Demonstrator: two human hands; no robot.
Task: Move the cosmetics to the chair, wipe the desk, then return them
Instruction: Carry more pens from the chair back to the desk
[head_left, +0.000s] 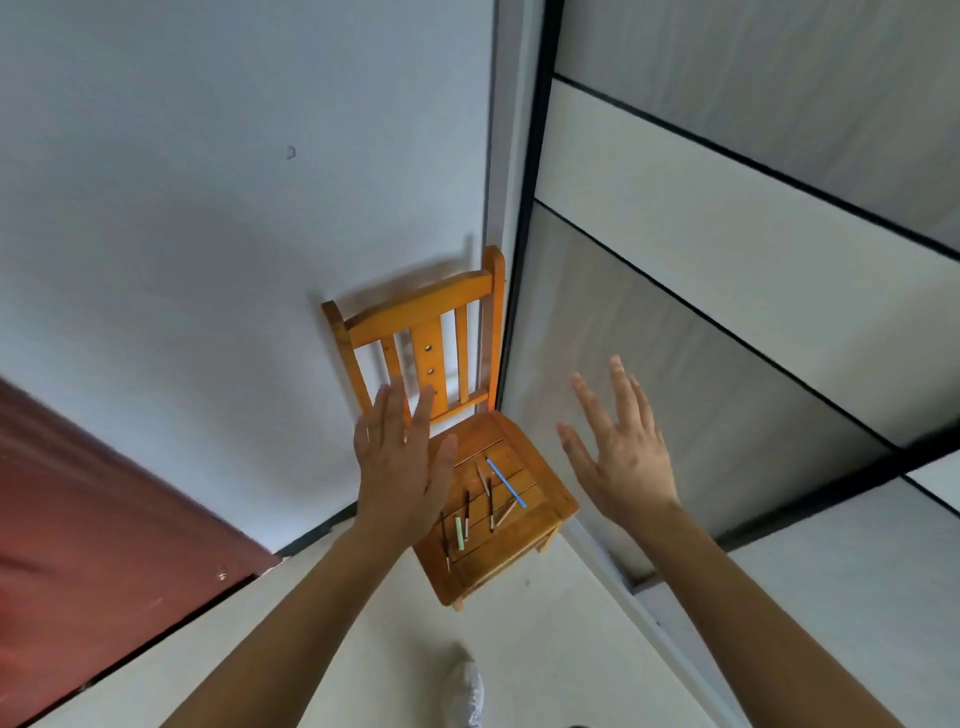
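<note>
Cosmetics (490, 506) are on the chair (415, 306): a scatter of thin sticks and pencils lying flat on the slatted seat (540, 519), tucked into the corner of the room. Both hands hover above it and hold nothing. The left hand (397, 462) has straight fingers close together with the thumb out, and the right hand (621, 462) has its fingers spread wide. Neither touches the seat or a stick. The table is out of view, so there's no telling whether it has been wiped.

The scatter sits below and between the two hands. The green stick (458, 532) and the dark pencils beside it lie just right of the left wrist, on the near-left part of the seat, long axes running near to far. That's left-hand territory. The blue stick (505, 482) lies slanted, far-left to near-right, about midway between the hands. For gathering them up, fingers coming down across the sticks rather than along them looks the better bet. Round ones may roll on the slats.
</note>
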